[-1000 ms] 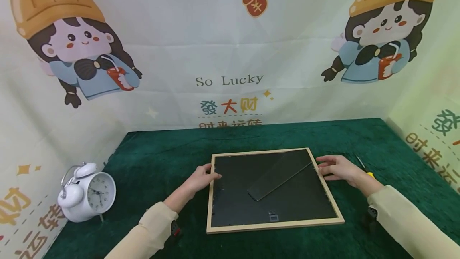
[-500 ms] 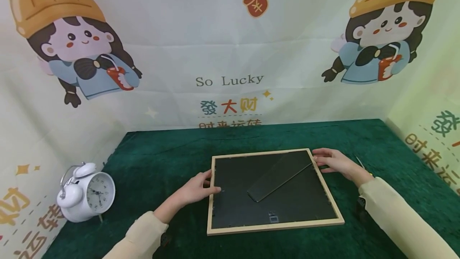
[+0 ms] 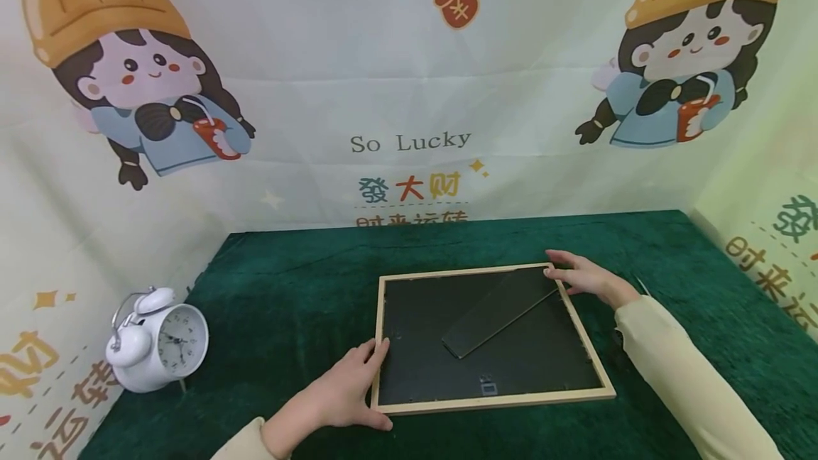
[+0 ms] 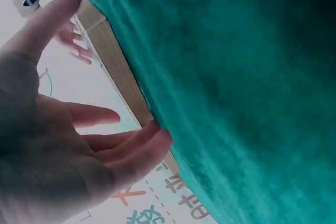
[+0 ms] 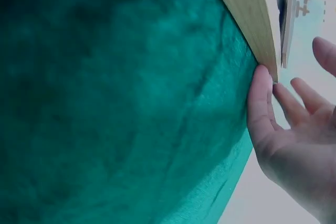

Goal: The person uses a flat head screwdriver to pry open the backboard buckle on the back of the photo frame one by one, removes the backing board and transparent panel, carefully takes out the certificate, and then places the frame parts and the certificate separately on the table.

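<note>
Two loose hands on opposite corners of a frame

The frame [image 3: 505, 353] lies back side up on the green cloth [image 3: 287, 289], in front of the person, with its stand [image 3: 488, 314] slanting across the dark back. Squaring or steadying it seems to be the step in hand. To do that well, the person should press lightly against the outer wood from both sides at once, so that neither end swings round, and keep fingertips low so the frame slides instead of tipping. Force is best kept off the stand, which looks thin and likely to flex.

The left hand [image 3: 345, 385] is spread wide, thumb well apart from the fingers: the thumb is at the near left corner, the fingertips against the left edge. The right hand [image 3: 584, 279] is at the far right corner, fingers loosely extended and thumb apart; in its wrist view the little finger touches the wood beside the cloth. Neither hand is clamped on the frame.
</note>
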The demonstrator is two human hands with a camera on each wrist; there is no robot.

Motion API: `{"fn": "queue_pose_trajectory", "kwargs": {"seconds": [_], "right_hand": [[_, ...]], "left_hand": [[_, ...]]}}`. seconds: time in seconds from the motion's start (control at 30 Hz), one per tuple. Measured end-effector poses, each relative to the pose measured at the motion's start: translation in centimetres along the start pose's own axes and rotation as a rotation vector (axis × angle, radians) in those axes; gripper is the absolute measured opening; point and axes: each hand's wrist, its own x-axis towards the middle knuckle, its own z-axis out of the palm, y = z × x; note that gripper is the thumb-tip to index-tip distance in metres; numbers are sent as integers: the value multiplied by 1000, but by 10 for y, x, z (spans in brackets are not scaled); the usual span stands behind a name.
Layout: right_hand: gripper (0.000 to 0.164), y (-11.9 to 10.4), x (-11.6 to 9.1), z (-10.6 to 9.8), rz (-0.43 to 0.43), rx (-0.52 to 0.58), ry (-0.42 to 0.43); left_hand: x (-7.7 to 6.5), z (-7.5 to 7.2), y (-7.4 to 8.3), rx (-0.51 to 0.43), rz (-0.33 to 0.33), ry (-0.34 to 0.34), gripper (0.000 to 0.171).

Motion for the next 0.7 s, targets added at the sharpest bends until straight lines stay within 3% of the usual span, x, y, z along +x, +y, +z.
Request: {"fn": "queue_pose_trajectory", "kwargs": {"seconds": [0.17,0.33,0.53,0.7], "right_hand": [[61,3,-1,0,-23,-38,7],[55,9,-10,-2,-52,-71,95],[47,20,-32,-11,-101,-132,131],[40,24,-50,-14,-162,-207,85]], "left_hand": [[3,0,0,43,1,27,104],[8,-8,-11,59,-15,58,97],[23,-19,-33,120,-113,223,79],[39,-24,-46,50,-184,328,50]]}}
